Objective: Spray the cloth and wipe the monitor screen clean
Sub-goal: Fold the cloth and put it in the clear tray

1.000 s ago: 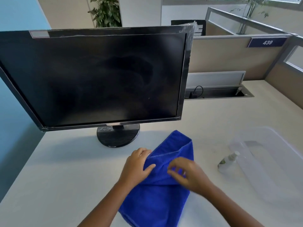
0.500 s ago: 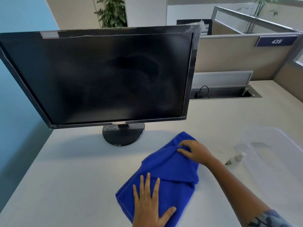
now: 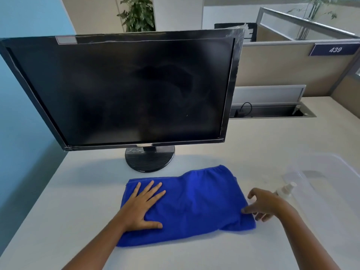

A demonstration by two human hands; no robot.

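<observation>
Left hand (image 3: pixel 144 207) lies flat on the cloth (image 3: pixel 194 201), fingers spread. Right hand (image 3: pixel 266 203) sits at the cloth's right edge, fingers loosely curled, empty.

The pale worktop (image 3: pixel 78 191) carried the monitor (image 3: pixel 126 90) on its round black base (image 3: pixel 149 159), a blue cloth (image 3: pixel 194 203) spread flat in front, a small spray bottle (image 3: pixel 285 190) to its right, and a clear plastic tub (image 3: pixel 331 182) just beside that.

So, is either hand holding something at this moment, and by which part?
Nothing is held. The left hand lies flat on the blue cloth; the right hand is open at the cloth's right edge, short of the spray bottle.
</observation>
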